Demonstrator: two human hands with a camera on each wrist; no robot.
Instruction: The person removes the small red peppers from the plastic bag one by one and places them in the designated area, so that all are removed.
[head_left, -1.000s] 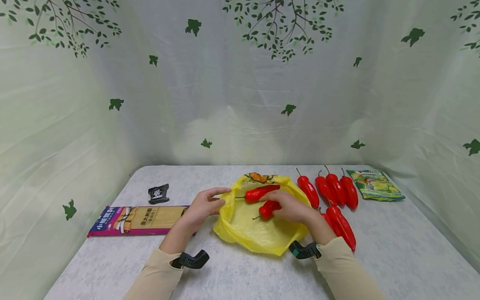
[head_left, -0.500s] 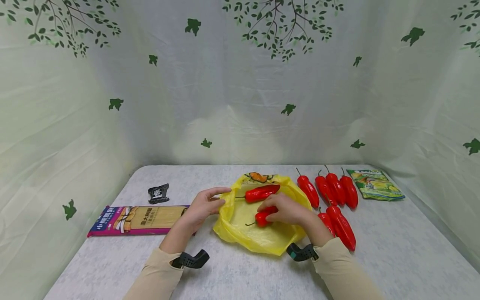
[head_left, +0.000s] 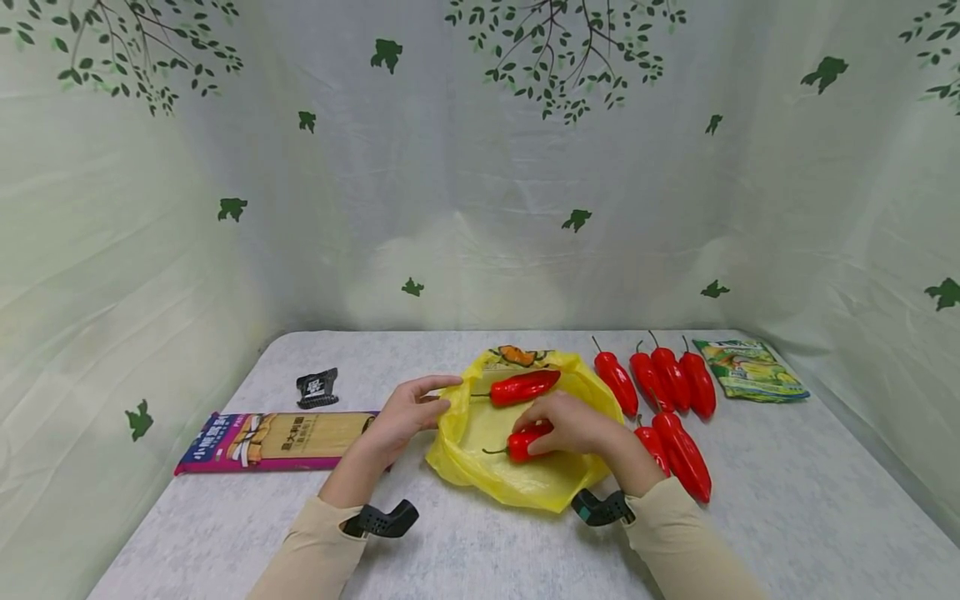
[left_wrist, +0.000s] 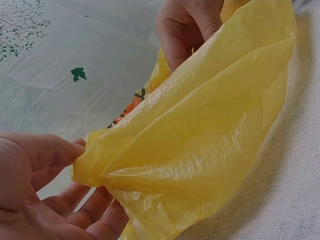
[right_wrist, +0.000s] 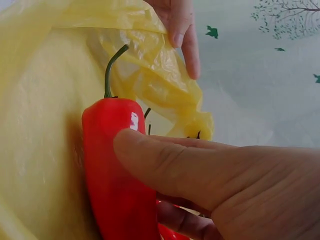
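Observation:
A yellow plastic bag [head_left: 540, 492] lies opened wide at the middle of the table. My left hand [head_left: 405, 417] pinches the bag's left rim between thumb and fingers, which the left wrist view shows close up beside the stretched bag wall [left_wrist: 200, 150]. Inside the bag's mouth, my right hand [head_left: 576, 423] grips a red chili pepper [head_left: 517, 448] whose green stem points left. In the right wrist view the thumb presses on the side of this pepper [right_wrist: 112, 160]. Another red pepper [head_left: 525, 387] lies in the bag behind it. The held pepper's tip is hidden by my hand.
Several red peppers [head_left: 672, 377] lie right of the bag, and others [head_left: 684, 458] sit nearer, partly behind my right forearm. At the back right is a green-yellow packet [head_left: 750, 371]. A noodle pack [head_left: 300, 442] and a small black packet [head_left: 317, 388] lie left.
My right hand has moved slightly left and nearer to me, carrying its pepper lower in the bag, apart from the other pepper. My left hand stays at the rim.

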